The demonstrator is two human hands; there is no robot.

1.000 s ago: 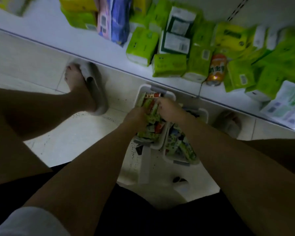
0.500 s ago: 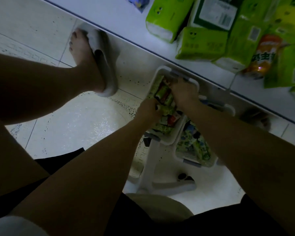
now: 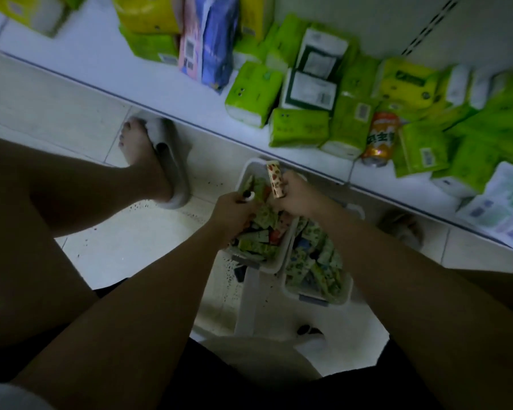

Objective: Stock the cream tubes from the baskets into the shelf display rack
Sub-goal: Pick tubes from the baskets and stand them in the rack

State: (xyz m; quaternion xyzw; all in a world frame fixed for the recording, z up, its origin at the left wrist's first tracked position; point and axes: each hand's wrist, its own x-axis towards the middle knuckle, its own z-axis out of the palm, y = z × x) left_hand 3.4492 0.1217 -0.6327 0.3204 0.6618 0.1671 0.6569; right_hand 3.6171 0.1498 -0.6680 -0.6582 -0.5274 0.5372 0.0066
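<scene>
Gathering is the step in hand: over the left basket at 12 o'clock, the right hand grips a cream tube, the left hand grips a white-capped tube, and next both likely must rise to a display rack not in view.

The right hand and left hand covered much of the left basket, the right forearm hid part of the right basket, printing on the tubes was too blurred to read, and the shelf ran off-frame.
</scene>
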